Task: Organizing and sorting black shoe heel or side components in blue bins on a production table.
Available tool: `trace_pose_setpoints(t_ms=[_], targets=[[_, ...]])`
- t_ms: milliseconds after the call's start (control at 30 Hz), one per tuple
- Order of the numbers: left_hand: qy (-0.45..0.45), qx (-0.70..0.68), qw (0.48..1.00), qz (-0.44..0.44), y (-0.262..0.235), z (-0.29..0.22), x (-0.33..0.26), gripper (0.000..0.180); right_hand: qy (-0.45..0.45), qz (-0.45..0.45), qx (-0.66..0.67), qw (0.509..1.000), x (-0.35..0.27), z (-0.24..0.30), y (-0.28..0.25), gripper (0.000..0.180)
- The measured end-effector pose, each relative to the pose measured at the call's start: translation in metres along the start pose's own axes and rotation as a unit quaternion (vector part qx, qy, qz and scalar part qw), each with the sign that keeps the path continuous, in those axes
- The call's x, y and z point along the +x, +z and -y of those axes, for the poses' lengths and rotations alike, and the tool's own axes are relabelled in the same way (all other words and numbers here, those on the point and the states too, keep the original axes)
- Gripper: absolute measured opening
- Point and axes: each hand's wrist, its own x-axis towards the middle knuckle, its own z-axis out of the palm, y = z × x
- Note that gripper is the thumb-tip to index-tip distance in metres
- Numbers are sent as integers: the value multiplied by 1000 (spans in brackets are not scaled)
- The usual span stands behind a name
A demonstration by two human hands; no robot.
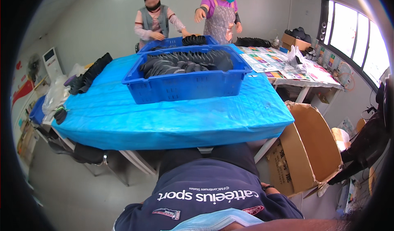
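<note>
Neither of my hands shows; my dark-blue shirt hides them. On the right, a dark wristband [267, 186] and a little of my forearm come into view beside my waist. Ahead of me stands a table with a bright blue cover [176, 124]. A large blue plastic crate [184, 88] rests on it, out of contact with any hand I can see. Rows of dark, curved, nested pieces [188, 65] fill the crate; their exact kind I cannot make out.
Behind the crate is a second blue crate [211, 39], with one person's hand [186, 33] at dark pieces in it. Another person [219, 19] stands alongside. More dark pieces [92, 73] line the table's left side. An open cardboard box [289, 169] sits right; a chair [88, 153], left.
</note>
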Motion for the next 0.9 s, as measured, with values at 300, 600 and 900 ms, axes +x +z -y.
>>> trace_pose_setpoints(t_ms=[300, 600, 900], targets=[[-5, 4, 1000, 0, 3, -1, 5, 27, 6, -3, 1, 1000, -1, -1, -1, 14], [-8, 3, 1000, -2, 7, 1, 6, 28, 8, 4, -16, 1000, 6, 9, 2, 13], [-100, -195, 938, -269, -51, 20, 29, 28, 55, 139, -343, 927, -38, 106, -36, 15]])
